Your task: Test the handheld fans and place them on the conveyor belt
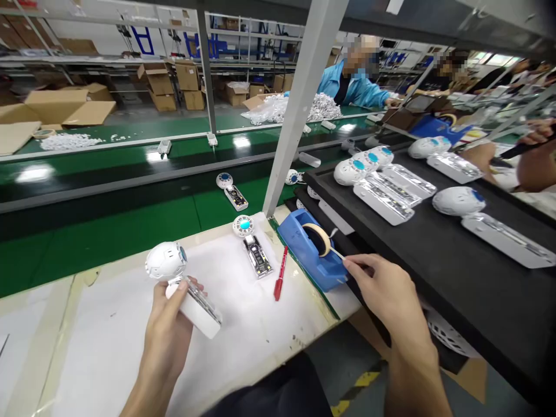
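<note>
My left hand (167,330) is closed around the slim handle of a white handheld fan (195,310), raised above the white-covered bench; its round head is at the upper left, and the handle's open side shows inner parts. With thumb and finger pinched, my right hand (382,289) holds the end of a strip of masking tape (320,237) at the blue tape dispenser (304,243). Another fan (256,255) lies on the bench with its circuit board bared. Beside it is a red marker (281,273).
Several white fans stand on a black foam-covered rack (417,243) at the right. Beyond the bench, a green conveyor belt (174,202) carries another fan (232,191). A metal post (299,116) rises by the dispenser. Across the line, a co-worker in blue (343,78) sits behind piled white parts.
</note>
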Demonstrator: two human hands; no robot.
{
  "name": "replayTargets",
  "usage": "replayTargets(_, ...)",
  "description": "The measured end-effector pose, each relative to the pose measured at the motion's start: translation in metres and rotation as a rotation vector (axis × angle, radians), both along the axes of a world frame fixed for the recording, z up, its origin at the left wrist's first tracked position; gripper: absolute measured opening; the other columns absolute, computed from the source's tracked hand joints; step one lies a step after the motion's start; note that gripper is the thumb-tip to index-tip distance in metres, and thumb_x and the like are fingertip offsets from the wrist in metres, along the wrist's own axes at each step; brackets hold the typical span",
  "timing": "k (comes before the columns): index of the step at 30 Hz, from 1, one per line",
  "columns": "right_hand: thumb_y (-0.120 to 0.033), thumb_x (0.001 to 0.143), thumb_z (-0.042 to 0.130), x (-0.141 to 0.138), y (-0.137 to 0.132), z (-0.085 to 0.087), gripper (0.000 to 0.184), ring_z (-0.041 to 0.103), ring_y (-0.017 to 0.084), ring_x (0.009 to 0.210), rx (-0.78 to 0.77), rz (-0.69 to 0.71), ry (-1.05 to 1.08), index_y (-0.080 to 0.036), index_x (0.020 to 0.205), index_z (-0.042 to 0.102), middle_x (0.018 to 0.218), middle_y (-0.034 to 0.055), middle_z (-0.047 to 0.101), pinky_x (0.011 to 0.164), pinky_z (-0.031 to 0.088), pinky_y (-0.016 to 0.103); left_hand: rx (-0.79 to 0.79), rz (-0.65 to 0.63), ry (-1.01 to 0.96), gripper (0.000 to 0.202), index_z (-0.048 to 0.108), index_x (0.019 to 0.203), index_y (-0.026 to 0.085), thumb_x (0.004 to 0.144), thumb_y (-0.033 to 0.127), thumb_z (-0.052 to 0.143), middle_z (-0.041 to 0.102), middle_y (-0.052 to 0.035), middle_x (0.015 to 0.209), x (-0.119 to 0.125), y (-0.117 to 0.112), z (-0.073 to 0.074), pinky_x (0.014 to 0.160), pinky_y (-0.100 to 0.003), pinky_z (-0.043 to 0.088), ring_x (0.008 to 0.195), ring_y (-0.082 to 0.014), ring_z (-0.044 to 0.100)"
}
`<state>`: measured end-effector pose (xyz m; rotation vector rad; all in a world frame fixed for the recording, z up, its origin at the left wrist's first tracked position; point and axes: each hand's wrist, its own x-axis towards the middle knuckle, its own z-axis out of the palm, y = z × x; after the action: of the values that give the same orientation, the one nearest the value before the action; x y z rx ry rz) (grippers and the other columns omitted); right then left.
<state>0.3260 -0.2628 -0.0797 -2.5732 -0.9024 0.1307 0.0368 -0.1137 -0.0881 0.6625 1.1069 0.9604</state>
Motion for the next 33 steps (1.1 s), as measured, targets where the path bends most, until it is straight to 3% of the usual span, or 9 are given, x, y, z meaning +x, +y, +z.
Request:
replayTargets(4,-0.028,0.09,0.052,-0.004,-0.002,0.002,0.028,0.068,0.028,0.1,0.101,-0.002,0.016,-0.018,0.095,0.077,0.107,0.0092,0.076,0.088,0.047,0.039,0.008,-0.019,0.003,0.049,0.056,0.107,0.027,0.069,0.041,0.084,0.061,0.0003,0.094,-0.002,-0.001,0.0,0.064,-0.03,0.055,0.088,-0.0205,0.059)
replayTargets(10,-0.027,0.089,0.05,-0.008,-0.016,-0.003,0.034,0.071,0.027,0.093,0.142,-0.14,0.126,-0.018,0.111,0.074,0.094,0.0103,0.077,0.083,0.049,0.038,0.009,-0.048,0.026,0.05,0.057,0.107,0.026,0.069,0.04,0.085,0.063,-0.0008,0.095,-0.004,0.001,-0.006,0.065,-0.03,0.054,0.087,-0.0211,0.06)
replayTargets(15,-0.019,0.085,0.055,-0.011,-0.025,-0.007,0.004,0.067,0.02,0.076,0.141,-0.16,0.073,-0.023,0.083,0.054,0.08,0.0012,0.072,0.066,0.041,0.029,-0.019,-0.055,0.036,0.049,0.059,0.107,0.026,0.068,0.042,0.085,0.063,-0.0008,0.096,0.0,-0.002,-0.005,0.063,-0.028,0.054,0.089,-0.0207,0.06)
replayTargets(20,-0.015,0.087,0.057,-0.012,-0.025,-0.019,0.027,0.05,0.016,0.058,0.053,-0.173,-0.093,-0.022,0.07,0.037,0.063,-0.0019,0.058,0.059,0.028,0.028,-0.006,-0.086,0.028,0.05,0.06,0.11,0.026,0.07,0.044,0.084,0.064,-0.0017,0.096,0.0,-0.003,-0.011,0.064,-0.028,0.055,0.088,-0.0204,0.061)
replayTargets(24,-0.012,0.086,0.058,-0.024,-0.032,-0.04,0.03,0.038,0.015,0.05,-0.01,-0.216,-0.12,-0.023,0.068,0.036,0.05,-0.004,0.04,0.057,0.021,0.03,0.04,-0.1,-0.029,0.05,0.061,0.11,0.023,0.071,0.044,0.085,0.066,-0.0047,0.1,-0.003,-0.001,-0.021,0.072,-0.033,0.058,0.093,-0.022,0.063)
replayTargets(25,-0.014,0.087,0.059,-0.033,-0.033,-0.046,0.029,0.043,0.016,0.051,0.057,-0.227,-0.07,-0.023,0.068,0.038,0.051,-0.0031,0.043,0.057,0.023,0.03,0.058,-0.096,-0.061,0.05,0.061,0.111,0.023,0.072,0.043,0.085,0.066,-0.0053,0.102,-0.002,-0.002,-0.022,0.077,-0.035,0.059,0.096,-0.0224,0.064)
replayTargets(27,-0.025,0.087,0.066,-0.057,-0.03,-0.053,0.03,0.057,0.018,0.059,0.367,-0.214,0.148,-0.022,0.07,0.042,0.062,0.0006,0.059,0.059,0.036,0.029,0.102,-0.068,-0.14,0.049,0.061,0.113,0.023,0.074,0.041,0.084,0.067,-0.0057,0.105,0.004,-0.005,-0.023,0.088,-0.039,0.057,0.102,-0.0229,0.065)
replayTargets(30,-0.037,0.081,0.079,-0.105,-0.01,-0.05,0.035,0.069,0.02,0.07,0.865,-0.066,0.715,-0.022,0.077,0.047,0.077,0.0039,0.072,0.069,0.052,0.03,0.254,0.027,-0.228,0.05,0.059,0.116,0.026,0.075,0.042,0.083,0.066,-0.0059,0.113,0.018,-0.013,-0.023,0.1,-0.046,0.053,0.111,-0.025,0.065)
replayTargets(33,-0.034,0.08,0.082,-0.149,0.022,-0.029,0.035,0.07,0.016,0.067,1.013,0.114,1.219,-0.021,0.079,0.049,0.073,0.002,0.073,0.069,0.056,0.028,0.524,0.09,-0.166,0.047,0.059,0.119,0.026,0.081,0.044,0.079,0.063,-0.0089,0.125,0.025,-0.023,-0.028,0.107,-0.049,0.049,0.123,-0.029,0.06)
